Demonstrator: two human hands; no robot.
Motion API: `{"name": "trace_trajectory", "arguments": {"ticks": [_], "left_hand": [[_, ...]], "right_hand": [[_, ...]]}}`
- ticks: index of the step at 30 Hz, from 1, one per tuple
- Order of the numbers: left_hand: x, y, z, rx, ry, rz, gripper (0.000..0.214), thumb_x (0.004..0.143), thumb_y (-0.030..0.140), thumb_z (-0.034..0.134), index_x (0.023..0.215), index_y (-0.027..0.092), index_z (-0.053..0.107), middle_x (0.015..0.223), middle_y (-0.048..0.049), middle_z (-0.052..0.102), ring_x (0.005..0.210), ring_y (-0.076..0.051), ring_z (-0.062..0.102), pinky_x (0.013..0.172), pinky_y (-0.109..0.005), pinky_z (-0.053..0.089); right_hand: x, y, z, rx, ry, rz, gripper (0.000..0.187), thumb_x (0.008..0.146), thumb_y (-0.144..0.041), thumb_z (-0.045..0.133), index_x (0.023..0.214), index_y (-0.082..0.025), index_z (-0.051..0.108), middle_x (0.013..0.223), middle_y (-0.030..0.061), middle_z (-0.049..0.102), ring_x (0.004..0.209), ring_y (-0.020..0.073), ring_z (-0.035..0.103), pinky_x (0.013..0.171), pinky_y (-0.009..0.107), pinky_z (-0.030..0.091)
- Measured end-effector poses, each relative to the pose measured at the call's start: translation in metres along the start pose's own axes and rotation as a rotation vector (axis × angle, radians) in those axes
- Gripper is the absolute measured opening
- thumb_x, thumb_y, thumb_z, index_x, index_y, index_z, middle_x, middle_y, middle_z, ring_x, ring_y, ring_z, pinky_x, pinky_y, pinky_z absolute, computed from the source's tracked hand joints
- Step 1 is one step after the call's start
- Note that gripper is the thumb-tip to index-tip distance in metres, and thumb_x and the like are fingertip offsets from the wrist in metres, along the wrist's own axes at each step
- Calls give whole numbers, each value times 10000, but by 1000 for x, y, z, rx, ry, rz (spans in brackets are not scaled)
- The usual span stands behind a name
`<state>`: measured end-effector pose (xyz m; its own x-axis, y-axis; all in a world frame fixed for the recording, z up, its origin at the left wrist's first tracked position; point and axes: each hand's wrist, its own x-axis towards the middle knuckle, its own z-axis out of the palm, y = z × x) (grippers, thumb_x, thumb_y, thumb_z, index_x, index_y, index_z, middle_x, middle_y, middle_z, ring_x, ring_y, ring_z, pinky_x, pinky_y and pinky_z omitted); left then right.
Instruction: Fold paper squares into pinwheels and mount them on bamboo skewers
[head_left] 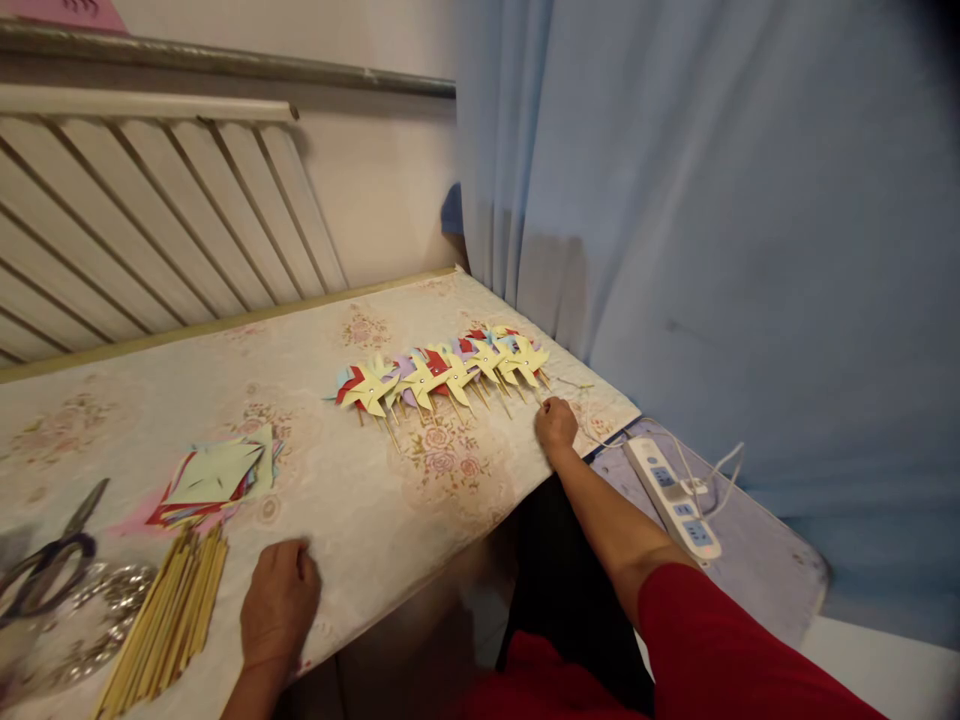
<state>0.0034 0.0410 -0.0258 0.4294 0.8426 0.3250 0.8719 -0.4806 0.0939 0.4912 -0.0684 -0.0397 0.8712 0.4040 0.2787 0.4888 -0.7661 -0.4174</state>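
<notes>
A row of several paper pinwheels (442, 375), mostly yellow with red, blue and purple, lies on thin sticks on the flowered table cover (360, 500). My right hand (556, 425) reaches to the right end of that row, fingers curled together at the stick of the last pinwheel; what it grips is hidden. My left hand (279, 605) rests curled on the table near the front edge, beside a bundle of wooden sticks (169, 625). A stack of coloured paper squares (217, 480) lies behind the sticks.
Scissors (49, 560) and a heap of small shiny metal pieces (90, 620) lie at the left. A white power strip (671, 495) with cables sits on a low surface at the right. A radiator and blue curtain (712, 200) stand behind.
</notes>
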Motion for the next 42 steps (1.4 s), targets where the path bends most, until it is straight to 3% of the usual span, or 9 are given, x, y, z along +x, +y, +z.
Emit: {"name": "trace_trajectory", "arguments": {"ticks": [18, 25, 29, 33, 42], "left_hand": [[-1, 0, 1, -6, 3, 8, 231, 901, 247, 368, 994, 164, 562, 1014, -102, 575, 967, -233, 556, 820, -339, 449], [-1, 1, 1, -17, -13, -26, 231, 896, 242, 384, 997, 164, 576, 1020, -103, 580, 966, -227, 554, 806, -334, 447], [-2, 4, -1, -31, -11, -22, 219, 890, 215, 385, 977, 158, 577, 980, -100, 573, 957, -220, 548, 833, -333, 440], [-7, 7, -3, -51, -21, -59, 195, 889, 193, 391, 938, 166, 578, 950, -90, 566, 929, -214, 545, 817, -324, 434], [-14, 12, -7, -71, -60, -122, 166, 884, 139, 409, 917, 177, 567, 956, -102, 557, 920, -213, 514, 806, -328, 409]], "right_hand": [[5, 1, 2, 86, -3, 26, 245, 888, -231, 489, 1031, -118, 652, 922, 109, 646, 787, 181, 579, 693, 284, 421], [0, 3, -4, 134, 26, 61, 360, 915, -373, 570, 1211, -170, 545, 1213, 85, 571, 1024, 205, 599, 860, 423, 530], [-5, 8, -10, 146, 39, 88, 263, 911, -300, 532, 1078, -113, 612, 1012, 107, 645, 908, 200, 610, 820, 362, 492], [-12, 9, -15, 142, 46, 121, 265, 810, -162, 463, 971, -86, 660, 906, 151, 669, 852, 233, 596, 776, 329, 419], [-32, 7, -23, 102, -36, 132, 284, 760, -215, 483, 922, -121, 697, 783, 124, 657, 755, 256, 583, 715, 346, 402]]}}
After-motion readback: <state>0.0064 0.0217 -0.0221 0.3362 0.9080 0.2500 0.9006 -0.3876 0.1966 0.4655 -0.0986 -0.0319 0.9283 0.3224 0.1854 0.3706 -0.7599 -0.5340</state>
